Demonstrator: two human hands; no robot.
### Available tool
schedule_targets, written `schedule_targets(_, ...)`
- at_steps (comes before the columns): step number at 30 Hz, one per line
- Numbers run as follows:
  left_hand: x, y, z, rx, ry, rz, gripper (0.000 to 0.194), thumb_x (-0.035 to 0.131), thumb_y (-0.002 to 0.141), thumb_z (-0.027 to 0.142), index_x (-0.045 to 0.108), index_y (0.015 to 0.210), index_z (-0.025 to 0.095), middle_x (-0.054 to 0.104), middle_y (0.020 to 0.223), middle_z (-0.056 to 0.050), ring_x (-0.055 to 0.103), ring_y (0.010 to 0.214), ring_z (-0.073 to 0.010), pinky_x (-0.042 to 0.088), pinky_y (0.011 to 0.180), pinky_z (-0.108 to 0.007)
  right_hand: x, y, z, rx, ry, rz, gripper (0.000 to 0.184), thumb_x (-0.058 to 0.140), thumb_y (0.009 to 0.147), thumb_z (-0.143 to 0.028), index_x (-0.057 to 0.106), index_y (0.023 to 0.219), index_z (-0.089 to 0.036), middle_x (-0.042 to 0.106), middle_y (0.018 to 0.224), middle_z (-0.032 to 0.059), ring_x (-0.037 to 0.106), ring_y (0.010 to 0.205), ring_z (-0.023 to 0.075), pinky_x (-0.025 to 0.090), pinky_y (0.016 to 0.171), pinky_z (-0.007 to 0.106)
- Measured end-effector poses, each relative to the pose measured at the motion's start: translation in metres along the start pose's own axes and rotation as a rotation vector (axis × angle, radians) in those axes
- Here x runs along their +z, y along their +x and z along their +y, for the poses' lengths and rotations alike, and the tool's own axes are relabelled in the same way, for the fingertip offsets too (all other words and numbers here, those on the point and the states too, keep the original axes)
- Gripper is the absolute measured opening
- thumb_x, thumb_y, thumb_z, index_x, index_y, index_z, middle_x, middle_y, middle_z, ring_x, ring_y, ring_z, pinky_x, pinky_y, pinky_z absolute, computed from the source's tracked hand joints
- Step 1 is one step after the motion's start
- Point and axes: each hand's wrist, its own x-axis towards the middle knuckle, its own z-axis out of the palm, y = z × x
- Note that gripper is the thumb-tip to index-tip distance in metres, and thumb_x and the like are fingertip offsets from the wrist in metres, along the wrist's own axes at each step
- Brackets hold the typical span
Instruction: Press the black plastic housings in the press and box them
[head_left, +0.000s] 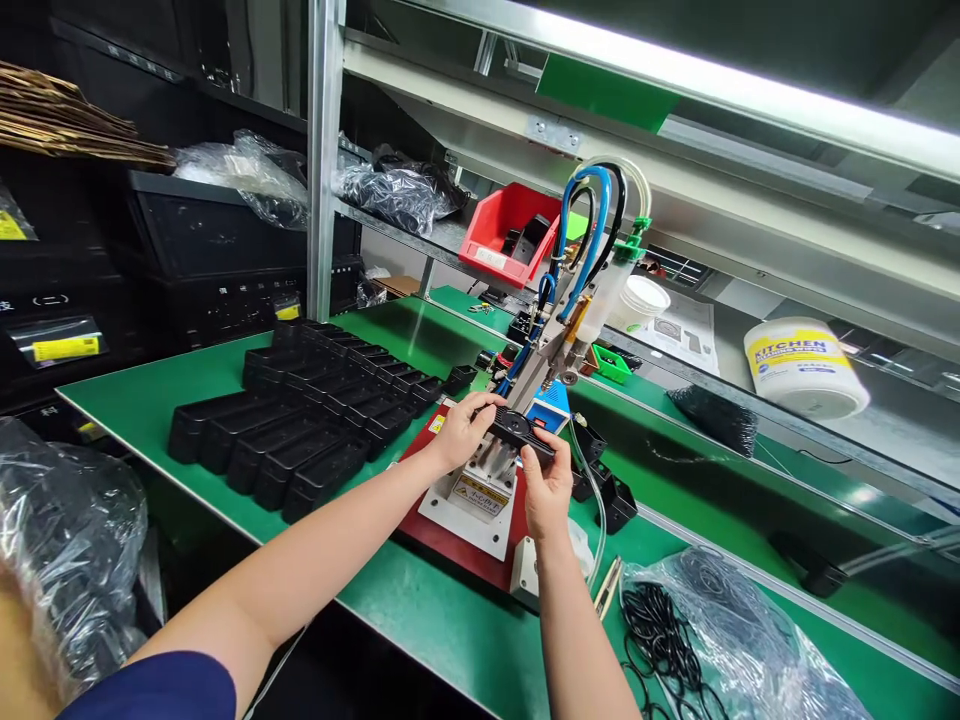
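Note:
Between my two hands is a black plastic part (516,426) with a round feature in its middle. My left hand (466,432) pinches its left end, and my right hand (549,478) grips its right end with thumb and fingers. The part sits at the metal fixture of a bench-top dispensing machine (551,350); whether it touches the fixture I cannot tell. Above it hangs the machine's clear syringe (606,295), fed by blue, black and clear tubes. A white base plate (480,520) with a warning label lies below, on a red base.
Rows of black plastic housings (300,420) cover the table's left side. Black rubber rings (664,630), a plastic bag (750,620) and tweezers (609,588) lie at right. The shelf holds a red bin (484,255) and a white tub (806,370). A metal post (324,160) stands at left.

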Motion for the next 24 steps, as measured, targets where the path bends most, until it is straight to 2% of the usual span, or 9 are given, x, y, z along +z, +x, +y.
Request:
schedule_targets(3, 0.004, -0.002, 0.003, -0.035, 0.007, 0.034, 0.026, 0.04, 0.091, 0.024, 0.063, 0.101, 0.017, 0.065, 0.1, -0.008, 0.062, 0.095, -0.0194, 0.05, 0.087, -0.034, 0.0, -0.002, 0.004, -0.018, -0.02, -0.001, 0.034, 0.063, 0.081, -0.044, 0.055, 0.108, -0.024, 0.056, 0.109, 0.0048, 0.054, 0.101, 0.0195, 0.044, 0.092, 0.038)
schedule_targets(8, 0.009, -0.019, 0.011, -0.077, 0.045, 0.07, 0.025, 0.043, 0.091, 0.029, 0.063, 0.102, 0.019, 0.06, 0.102, -0.009, 0.057, 0.1, -0.0222, 0.045, 0.094, -0.039, -0.011, 0.003, 0.017, 0.022, -0.019, -0.082, 0.034, 0.058, 0.085, -0.046, 0.052, 0.109, -0.024, 0.058, 0.105, 0.0041, 0.058, 0.085, 0.0158, 0.052, 0.074, 0.032)
schedule_targets(11, 0.009, -0.021, 0.005, -0.103, 0.015, 0.046, 0.029, 0.04, 0.093, 0.032, 0.061, 0.107, 0.02, 0.061, 0.105, -0.008, 0.057, 0.102, -0.0212, 0.045, 0.093, -0.037, -0.013, 0.001, 0.018, 0.012, -0.04, -0.077, 0.033, 0.059, 0.084, -0.045, 0.052, 0.109, -0.025, 0.057, 0.108, 0.0038, 0.058, 0.087, 0.0155, 0.052, 0.075, 0.032)
schedule_targets(15, 0.009, -0.01, -0.007, -0.146, -0.045, -0.007, 0.034, 0.037, 0.092, 0.033, 0.059, 0.112, 0.016, 0.063, 0.109, -0.009, 0.058, 0.099, -0.0202, 0.046, 0.09, -0.034, -0.003, -0.011, 0.014, -0.025, -0.11, -0.016, 0.033, 0.057, 0.086, -0.043, 0.05, 0.113, -0.024, 0.057, 0.106, 0.005, 0.058, 0.085, 0.0159, 0.051, 0.075, 0.033)
schedule_targets(19, 0.007, 0.003, -0.012, -0.183, -0.087, -0.077, 0.036, 0.036, 0.089, 0.03, 0.061, 0.11, 0.014, 0.066, 0.1, -0.008, 0.06, 0.087, -0.0184, 0.048, 0.081, -0.03, 0.005, -0.023, 0.012, -0.066, -0.211, 0.042, 0.037, 0.056, 0.086, -0.04, 0.049, 0.118, -0.022, 0.057, 0.113, 0.0083, 0.058, 0.096, 0.0196, 0.05, 0.083, 0.038)
schedule_targets(24, 0.006, 0.007, -0.01, -0.208, -0.095, -0.088, 0.035, 0.037, 0.087, 0.027, 0.063, 0.106, 0.013, 0.067, 0.094, -0.007, 0.06, 0.082, -0.0172, 0.048, 0.077, -0.028, 0.002, -0.025, 0.011, -0.084, -0.283, 0.02, 0.04, 0.056, 0.086, -0.039, 0.051, 0.121, -0.021, 0.058, 0.111, 0.0092, 0.058, 0.099, 0.0215, 0.05, 0.083, 0.04)
